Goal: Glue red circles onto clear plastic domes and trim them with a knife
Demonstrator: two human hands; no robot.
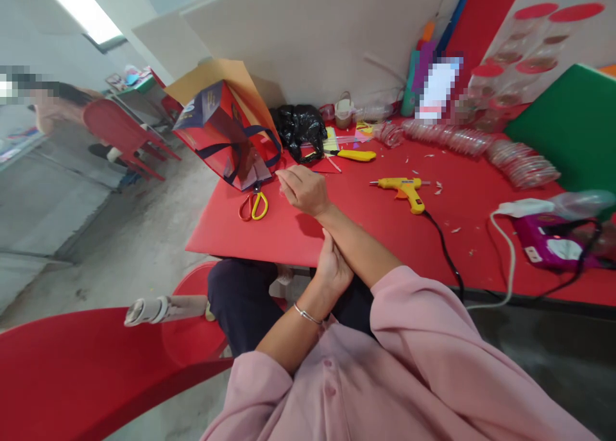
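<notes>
My right hand (304, 190) is held over the left part of the red table, its fingers bent together. A bit of something pinkish shows by the fingertips, too small to name. Below the right forearm, my left hand (333, 266) lies against it near the table's front edge, one digit stretched upward and the other fingers hidden. Scissors (254, 207) with one red and one yellow handle lie left of my right hand. A yellow box cutter (355, 155) lies behind it, and a yellow glue gun (403, 189) rests to the right, its black cord trailing off the front.
At the back left stands a paper bag (228, 133), beside a black plastic bag (301, 129). Stacked clear plastic pieces (447, 138) run along the back. A purple box (543, 239) with cables sits at the right. A red chair (115, 357) is left; another person sits farther off.
</notes>
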